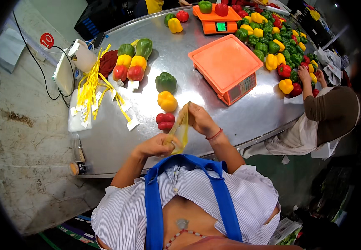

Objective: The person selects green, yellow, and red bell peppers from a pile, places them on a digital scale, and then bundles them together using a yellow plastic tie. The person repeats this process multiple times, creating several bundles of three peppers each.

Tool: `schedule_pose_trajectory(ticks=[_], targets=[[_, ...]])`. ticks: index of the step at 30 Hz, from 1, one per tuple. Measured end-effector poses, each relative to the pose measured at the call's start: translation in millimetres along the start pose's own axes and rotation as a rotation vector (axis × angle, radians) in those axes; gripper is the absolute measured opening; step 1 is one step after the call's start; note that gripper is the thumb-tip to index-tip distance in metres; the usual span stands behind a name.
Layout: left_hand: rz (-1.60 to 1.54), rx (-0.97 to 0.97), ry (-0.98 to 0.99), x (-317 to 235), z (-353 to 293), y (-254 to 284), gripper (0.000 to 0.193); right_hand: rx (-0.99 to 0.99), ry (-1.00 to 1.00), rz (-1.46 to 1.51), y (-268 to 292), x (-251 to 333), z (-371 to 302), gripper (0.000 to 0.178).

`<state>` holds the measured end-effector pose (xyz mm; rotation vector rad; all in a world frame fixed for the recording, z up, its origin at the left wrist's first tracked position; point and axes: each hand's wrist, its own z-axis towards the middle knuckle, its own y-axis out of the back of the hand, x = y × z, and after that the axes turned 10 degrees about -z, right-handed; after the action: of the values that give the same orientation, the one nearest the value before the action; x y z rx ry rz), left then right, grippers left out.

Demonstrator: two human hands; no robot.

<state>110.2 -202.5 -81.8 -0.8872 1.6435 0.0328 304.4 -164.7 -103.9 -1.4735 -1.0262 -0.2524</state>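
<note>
Between my two hands a yellow mesh bag point(182, 135) is stretched close to my chest, over the table's near edge. My left hand point(157, 145) is closed on its lower left side. The fingers of my right hand point(199, 118) pinch its upper end. Just beyond my hands a red bell pepper point(165, 121), a yellow bell pepper point(167, 101) and a green bell pepper point(166, 82) lie in a row on the metal table point(105, 154). Two filled net packs of peppers point(136, 71) with white tags rest farther to the left.
Yellow net bags point(91, 89) with white tags hang together at the left, beside a white jug point(82, 55). An orange scale point(226, 62) stands right of centre, another orange scale point(216, 18) behind it. Peppers point(268, 37) pile up at the right, where a co-worker point(334, 112) reaches in.
</note>
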Motion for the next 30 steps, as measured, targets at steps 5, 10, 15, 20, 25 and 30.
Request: schedule_pose_trajectory(ticks=[5,10,15,20,25,30], targets=[[-0.297,-0.724,-0.537,-12.4,6.0,89.1,0.026,0.547,-0.421,0.029,-1.2,-11.5,-23.9,0.034],[-1.090,0.335,-0.262,11.2,16.3,53.3,0.026,0.234,0.073,-0.431,40.7,0.4,6.6,0.023],[-0.451,-0.085,-0.212,13.5,9.8,7.1,0.024,-0.190,-0.031,-0.046,-0.4,10.1,8.7,0.023],[-0.598,-0.035,-0.645,14.8,14.2,122.3,0.030,0.628,-0.312,0.084,29.9,-29.9,-1.4,0.036],[-0.890,-0.598,-0.150,1.4,28.0,42.8,0.031,0.074,0.005,-0.595,24.8,-15.0,14.3,0.022],[-0.798,0.107,-0.145,33.7,27.1,10.9,0.038,-0.251,0.058,-0.110,6.4,10.5,31.7,0.023]])
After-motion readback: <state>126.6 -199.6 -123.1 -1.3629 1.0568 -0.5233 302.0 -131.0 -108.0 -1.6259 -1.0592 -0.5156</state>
